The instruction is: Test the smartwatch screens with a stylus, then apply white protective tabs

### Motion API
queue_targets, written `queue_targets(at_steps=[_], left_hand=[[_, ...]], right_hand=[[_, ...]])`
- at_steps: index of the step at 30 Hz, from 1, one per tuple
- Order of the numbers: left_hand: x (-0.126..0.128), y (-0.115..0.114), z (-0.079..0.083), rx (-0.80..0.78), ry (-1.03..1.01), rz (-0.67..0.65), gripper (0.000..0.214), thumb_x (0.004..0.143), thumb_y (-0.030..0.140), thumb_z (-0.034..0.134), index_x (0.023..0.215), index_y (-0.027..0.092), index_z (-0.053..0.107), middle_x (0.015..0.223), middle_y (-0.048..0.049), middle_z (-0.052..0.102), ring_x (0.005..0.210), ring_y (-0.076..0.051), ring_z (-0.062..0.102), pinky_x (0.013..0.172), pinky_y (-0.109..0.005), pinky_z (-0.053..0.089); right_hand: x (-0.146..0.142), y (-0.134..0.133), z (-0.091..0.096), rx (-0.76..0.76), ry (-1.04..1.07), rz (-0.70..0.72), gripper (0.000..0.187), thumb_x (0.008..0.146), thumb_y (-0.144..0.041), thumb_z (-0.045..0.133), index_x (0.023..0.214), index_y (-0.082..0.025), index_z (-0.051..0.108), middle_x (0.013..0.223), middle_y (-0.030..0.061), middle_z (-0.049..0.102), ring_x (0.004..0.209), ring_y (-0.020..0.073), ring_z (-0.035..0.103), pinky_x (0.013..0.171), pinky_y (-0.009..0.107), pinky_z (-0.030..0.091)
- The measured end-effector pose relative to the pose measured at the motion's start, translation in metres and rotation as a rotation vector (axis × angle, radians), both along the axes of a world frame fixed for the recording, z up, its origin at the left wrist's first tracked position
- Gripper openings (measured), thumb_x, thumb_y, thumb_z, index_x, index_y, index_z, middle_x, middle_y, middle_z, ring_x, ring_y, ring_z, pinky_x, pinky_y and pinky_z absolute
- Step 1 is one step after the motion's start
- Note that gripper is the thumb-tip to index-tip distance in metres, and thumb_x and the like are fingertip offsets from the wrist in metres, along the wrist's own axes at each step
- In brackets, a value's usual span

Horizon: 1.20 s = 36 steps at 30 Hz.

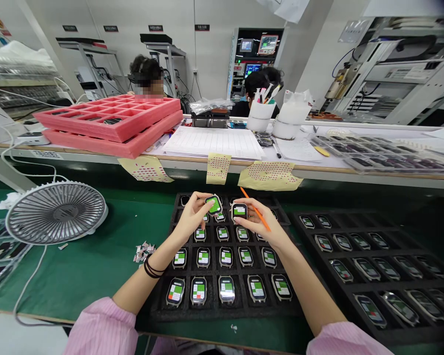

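My left hand (193, 215) is shut on a smartwatch body (213, 205), its screen lit with a green display. My right hand (254, 221) grips a second smartwatch body (240, 212) between its fingers, and an orange pen (257, 210) lies across the same hand. The two watches are held close together above a black foam tray (170, 309). Rows of similar watches sit in the tray's pockets, and my hands hide its upper rows. A second black foam tray (318, 236) with more watches lies to the right.
A silver desk fan (55, 213) and a scatter of paper scraps (144, 252) are on the green bench mat (96, 276) at left. Beyond the raised shelf edge (222, 162) stand red foam trays (107, 121), paper sheets and a clear tray of devices. Two people sit opposite.
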<state>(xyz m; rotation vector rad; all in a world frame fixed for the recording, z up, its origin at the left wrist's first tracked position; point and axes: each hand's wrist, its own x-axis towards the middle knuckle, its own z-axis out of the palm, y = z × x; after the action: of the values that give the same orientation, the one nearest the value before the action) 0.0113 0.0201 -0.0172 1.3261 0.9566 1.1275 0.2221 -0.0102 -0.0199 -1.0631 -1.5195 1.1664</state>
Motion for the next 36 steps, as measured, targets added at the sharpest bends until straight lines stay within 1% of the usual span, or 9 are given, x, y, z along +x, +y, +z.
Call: queue_targets(at_steps=[4,6,13,20,23,25,28,32,36], left_hand=[[0.001,0.001,-0.002,0.004,-0.012,0.030,0.042,0.076,0.052,0.070,0.093,0.018,0.051,0.084,-0.0004,0.062,0.047,-0.004,0.048,0.030,-0.012,0.035],[0.001,0.001,-0.002,0.005,-0.013,0.024,0.043,0.075,0.052,0.071,0.092,0.018,0.051,0.084,-0.0002,0.062,0.046,-0.003,0.047,0.030,-0.012,0.035],[0.001,-0.002,0.001,0.003,-0.024,-0.012,0.043,0.075,0.048,0.071,0.099,0.018,0.052,0.096,-0.0049,0.064,0.061,-0.009,0.056,0.033,-0.014,0.041],[0.002,0.000,-0.003,0.046,0.018,-0.014,0.047,0.069,0.041,0.077,0.099,0.019,0.047,0.101,-0.0082,0.064,0.076,-0.016,0.064,0.031,-0.013,0.036],[0.001,0.001,-0.006,0.069,0.041,-0.012,0.046,0.069,0.037,0.077,0.099,0.019,0.046,0.103,-0.0088,0.065,0.079,-0.017,0.063,0.034,-0.012,0.035],[0.000,0.001,-0.007,0.095,0.057,-0.031,0.047,0.070,0.032,0.078,0.102,0.019,0.046,0.106,-0.0096,0.065,0.084,-0.016,0.063,0.041,-0.013,0.040],[0.001,-0.002,-0.006,0.152,0.103,-0.079,0.050,0.070,0.026,0.078,0.107,0.019,0.046,0.113,-0.0108,0.064,0.090,-0.016,0.062,0.050,-0.015,0.043],[0.003,-0.010,-0.005,0.272,0.229,-0.149,0.047,0.076,0.025,0.074,0.114,0.019,0.047,0.114,-0.0105,0.063,0.094,-0.018,0.064,0.053,-0.017,0.045],[0.002,-0.013,-0.006,0.548,0.435,-0.108,0.043,0.078,0.028,0.074,0.116,0.021,0.055,0.121,-0.0114,0.060,0.102,-0.024,0.062,0.061,-0.025,0.053]], right_hand=[[0.000,0.001,-0.001,0.005,-0.006,-0.002,0.040,0.076,-0.037,0.076,0.111,-0.025,0.063,0.102,0.0057,0.069,0.091,0.0212,0.067,0.079,0.036,0.058],[0.000,0.001,-0.001,0.003,0.008,0.006,0.040,0.076,-0.038,0.076,0.112,-0.025,0.062,0.101,0.0055,0.069,0.088,0.0208,0.068,0.079,0.036,0.058],[0.000,-0.001,0.003,-0.014,0.032,0.002,0.037,0.078,-0.036,0.075,0.111,-0.025,0.063,0.100,0.0047,0.070,0.085,0.0198,0.069,0.077,0.034,0.058],[-0.002,-0.002,0.004,-0.030,0.050,-0.009,0.035,0.078,-0.034,0.074,0.110,-0.025,0.062,0.100,0.0040,0.069,0.081,0.0178,0.069,0.076,0.033,0.057],[-0.003,-0.004,0.006,-0.037,0.047,-0.017,0.034,0.079,-0.034,0.073,0.110,-0.024,0.062,0.098,0.0042,0.068,0.078,0.0174,0.068,0.069,0.030,0.057],[-0.003,-0.004,0.007,-0.040,0.051,-0.030,0.034,0.080,-0.035,0.072,0.110,-0.024,0.062,0.098,0.0045,0.066,0.076,0.0166,0.067,0.061,0.027,0.054],[-0.005,-0.004,0.007,-0.035,0.070,-0.061,0.033,0.081,-0.039,0.069,0.110,-0.023,0.063,0.096,0.0046,0.064,0.068,0.0130,0.061,0.048,0.022,0.046],[-0.008,-0.003,0.004,-0.026,0.049,-0.079,0.036,0.086,-0.044,0.062,0.114,-0.021,0.063,0.087,0.0014,0.061,0.045,0.0048,0.042,0.042,0.022,0.038],[-0.014,-0.007,0.003,-0.025,0.009,-0.080,0.040,0.090,-0.047,0.054,0.118,-0.020,0.062,0.073,-0.0020,0.054,0.043,0.0069,0.041,0.043,0.024,0.038]])
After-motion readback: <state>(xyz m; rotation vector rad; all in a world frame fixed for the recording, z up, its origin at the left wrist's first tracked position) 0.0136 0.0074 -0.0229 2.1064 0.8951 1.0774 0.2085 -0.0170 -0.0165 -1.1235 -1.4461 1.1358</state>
